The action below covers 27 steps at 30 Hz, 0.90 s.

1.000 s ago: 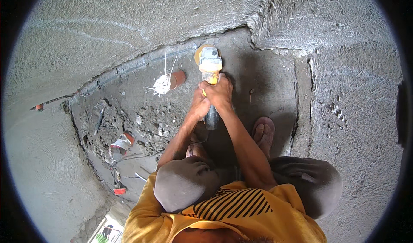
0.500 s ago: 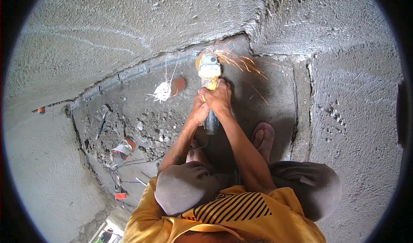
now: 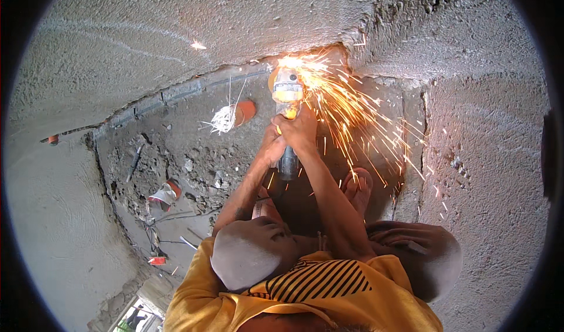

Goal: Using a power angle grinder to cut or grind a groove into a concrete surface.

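Note:
Both my hands grip a yellow and grey angle grinder (image 3: pixel 288 91) in front of me. My right hand (image 3: pixel 301 133) is wrapped round the body just behind the gear head. My left hand (image 3: pixel 273 144) closes on it from the left side, touching the right. The disc, partly hidden by the head, meets the metal strip (image 3: pixel 205 84) at the foot of the far wall. A bright fan of sparks (image 3: pixel 346 115) sprays right and back toward my bare right foot (image 3: pixel 357 188). The grinder's dark rear end (image 3: pixel 287 166) sticks out below my hands.
An orange pipe stub (image 3: pixel 244 112) with white strands (image 3: pixel 223 119) stands left of the grinder. Farther left lie rubble (image 3: pixel 200 173), another orange pipe end (image 3: pixel 172 190), cables and a small red piece (image 3: pixel 157 261). Rough plaster walls (image 3: pixel 487 144) rise around.
The sparks have grown from a few thin streaks to a dense, wide spray reaching my right foot and the right wall. My hands keep their grip, and the grinder has barely shifted.

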Motion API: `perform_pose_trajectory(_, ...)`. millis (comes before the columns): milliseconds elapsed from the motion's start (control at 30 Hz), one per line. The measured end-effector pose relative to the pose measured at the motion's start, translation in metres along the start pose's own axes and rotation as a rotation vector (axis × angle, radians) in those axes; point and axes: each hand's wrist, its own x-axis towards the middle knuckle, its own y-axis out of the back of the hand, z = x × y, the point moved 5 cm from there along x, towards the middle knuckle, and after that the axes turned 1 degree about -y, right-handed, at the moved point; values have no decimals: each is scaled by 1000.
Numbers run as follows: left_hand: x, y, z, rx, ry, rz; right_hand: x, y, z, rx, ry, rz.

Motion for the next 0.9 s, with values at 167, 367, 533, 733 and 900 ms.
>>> perform_pose_trajectory(167,-4,0,3,17,-49,32,-11,9,-20,-21,83,10)
perform_pose_trajectory(367,-9,2,6,-45,-85,32,-14,4,-21,-68,74,-11)
perform_pose_trajectory(533,-7,-6,7,-31,-5,38,-9,9,-20,-46,75,-28)
perform_pose_trajectory(733,-3,-2,-2,-108,15,21,-2,5,-10,-73,122,87)
perform_pose_trajectory(900,-1,0,-1,0,26,21,2,1,-1,65,170,72)
